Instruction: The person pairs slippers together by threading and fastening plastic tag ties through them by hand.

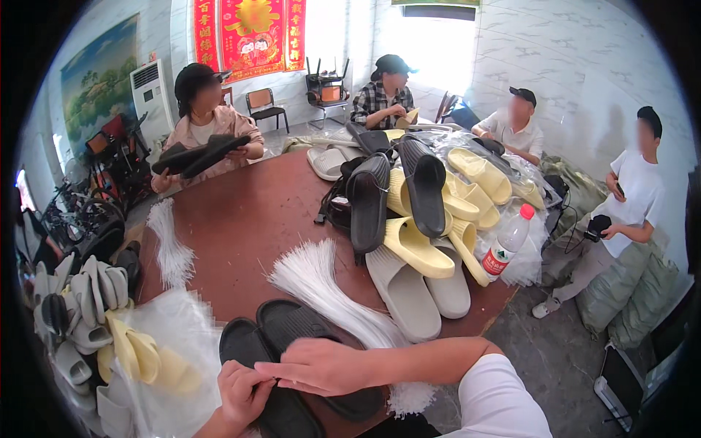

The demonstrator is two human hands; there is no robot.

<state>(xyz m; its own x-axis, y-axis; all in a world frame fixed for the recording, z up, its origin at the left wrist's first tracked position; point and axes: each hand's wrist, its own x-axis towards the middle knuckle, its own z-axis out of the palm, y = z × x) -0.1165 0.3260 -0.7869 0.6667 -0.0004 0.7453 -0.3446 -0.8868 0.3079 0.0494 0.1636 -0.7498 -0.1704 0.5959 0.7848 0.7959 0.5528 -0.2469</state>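
A pair of black slide slippers lies side by side at the near edge of the table, under my hands. My left hand is closed over the left slipper, its fingers curled in a pinch. Reaching across from the right, my right hand meets it, thumb and fingertips pressed together over the same slipper. Whatever small thing is between the fingertips is hidden. Just beyond the pair, a bundle of thin white plastic strands fans out and runs down past the right slipper.
Cream, grey and black slides are heaped on the red-brown table, beside a red-capped bottle. More slides and clear bags fill the left. Another strand bundle lies far left. Several people are around; one holds black slides.
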